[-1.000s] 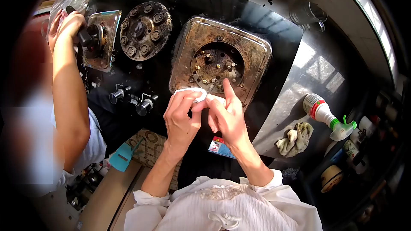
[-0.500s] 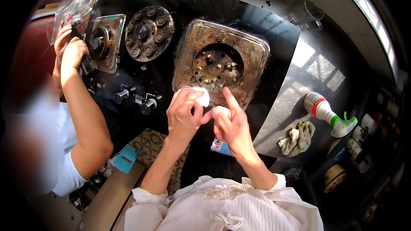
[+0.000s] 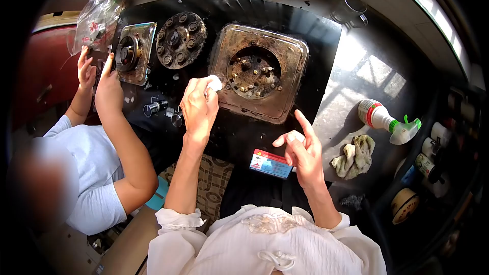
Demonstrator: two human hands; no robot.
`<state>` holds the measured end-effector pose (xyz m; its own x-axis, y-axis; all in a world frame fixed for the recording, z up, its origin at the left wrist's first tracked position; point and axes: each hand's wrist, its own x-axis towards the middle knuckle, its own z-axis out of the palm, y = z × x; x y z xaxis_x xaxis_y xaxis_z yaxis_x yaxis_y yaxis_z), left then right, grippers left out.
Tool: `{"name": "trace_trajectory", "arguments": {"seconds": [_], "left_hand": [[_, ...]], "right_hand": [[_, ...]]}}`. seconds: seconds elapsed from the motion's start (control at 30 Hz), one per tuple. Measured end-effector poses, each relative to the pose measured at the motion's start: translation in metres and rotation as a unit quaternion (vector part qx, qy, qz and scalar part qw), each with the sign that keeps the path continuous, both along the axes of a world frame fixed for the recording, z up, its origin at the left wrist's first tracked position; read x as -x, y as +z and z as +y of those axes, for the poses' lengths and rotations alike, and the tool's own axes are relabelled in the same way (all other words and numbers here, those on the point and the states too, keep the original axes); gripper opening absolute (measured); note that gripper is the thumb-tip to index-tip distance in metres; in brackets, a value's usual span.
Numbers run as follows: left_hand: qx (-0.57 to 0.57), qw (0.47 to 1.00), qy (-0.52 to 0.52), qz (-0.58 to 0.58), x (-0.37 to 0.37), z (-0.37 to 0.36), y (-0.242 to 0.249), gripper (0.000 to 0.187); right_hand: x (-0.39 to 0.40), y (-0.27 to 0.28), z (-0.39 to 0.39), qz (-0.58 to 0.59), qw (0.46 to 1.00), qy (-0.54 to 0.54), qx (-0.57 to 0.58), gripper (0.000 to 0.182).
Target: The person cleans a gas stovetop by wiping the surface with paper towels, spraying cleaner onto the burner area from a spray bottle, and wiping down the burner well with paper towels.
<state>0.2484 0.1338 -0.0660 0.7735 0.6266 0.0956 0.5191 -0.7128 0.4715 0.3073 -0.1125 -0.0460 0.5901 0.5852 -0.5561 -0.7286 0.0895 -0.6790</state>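
Pinched in the fingertips of my left hand (image 3: 197, 109) is a white wad (image 3: 214, 83), perhaps tissue or cotton. It is at the left rim of a square metal drip tray (image 3: 254, 111), stained brown, with a round opening full of small burner fittings. My right hand (image 3: 304, 153) hovers near the front edge of the stove, index finger stretched out, the others loosely bent and apart. Nothing shows in it. Partly behind that hand lies a red and blue label card (image 3: 270, 164) on the stove's front edge.
Left of the tray sit a round burner plate (image 3: 181, 40), a smaller tray (image 3: 136, 53) and control knobs (image 3: 154, 107). A co-worker's hands (image 3: 102, 79) are near a plastic bag (image 3: 97, 23). At right stand a spray bottle (image 3: 379, 115), a crumpled rag (image 3: 354, 157) and a glass mug (image 3: 350, 10).
My hands have come apart. The left moved up and left with the white wad to the tray's rim; the right drew back rightward. The co-worker's hands let go of a dark object.
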Motion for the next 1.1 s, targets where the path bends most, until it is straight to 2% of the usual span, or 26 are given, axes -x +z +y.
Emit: {"name": "trace_trajectory", "arguments": {"seconds": [0.27, 0.33, 0.5, 0.57, 0.63, 0.7, 0.77, 0.83, 0.93, 1.03, 1.1], "left_hand": [[-0.029, 1.0, -0.011, -0.005, 0.021, -0.037, -0.005, 0.022], [-0.005, 1.0, 0.001, -0.001, 0.022, -0.05, -0.004, 0.021], [0.02, 0.997, -0.052, -0.044, 0.021, -0.075, 0.002, 0.022], [0.118, 0.991, -0.049, -0.029, 0.023, -0.08, 0.012, 0.021], [0.113, 0.991, -0.029, -0.069, 0.03, -0.073, 0.015, 0.02], [0.076, 0.996, 0.031, -0.048, 0.039, -0.056, 0.014, 0.02], [0.041, 0.999, 0.033, -0.015, 0.043, -0.044, 0.005, 0.019], [-0.027, 0.999, -0.016, -0.017, 0.039, -0.05, -0.002, 0.018], [-0.055, 0.995, -0.06, -0.054, 0.03, -0.069, -0.006, 0.017], [-0.015, 0.997, -0.076, -0.011, 0.026, -0.09, -0.001, 0.02], [0.026, 0.996, -0.081, -0.041, 0.024, -0.098, -0.003, 0.018]], "right_hand": [[0.01, -0.001, -0.019, 0.019, 1.0, 0.008, 0.015, 0.061], [0.012, 0.0, -0.025, 0.019, 1.0, 0.005, 0.016, 0.061], [0.018, 0.0, -0.038, -0.002, 1.0, -0.01, 0.011, 0.061], [0.016, 0.001, -0.044, 0.023, 1.0, -0.006, 0.018, 0.059], [0.013, 0.004, -0.05, 0.011, 1.0, -0.002, 0.023, 0.059], [0.014, 0.006, -0.056, 0.011, 0.999, -0.007, 0.035, 0.059], [0.01, 0.006, -0.061, 0.013, 0.998, -0.008, 0.058, 0.059], [0.012, 0.001, -0.064, 0.015, 0.998, -0.013, 0.056, 0.06], [0.015, 0.0, -0.07, 0.007, 0.998, -0.037, 0.056, 0.06], [0.016, -0.004, -0.074, 0.005, 0.997, -0.026, 0.07, 0.061], [0.019, -0.008, -0.077, -0.001, 0.998, -0.025, 0.061, 0.061]]}}
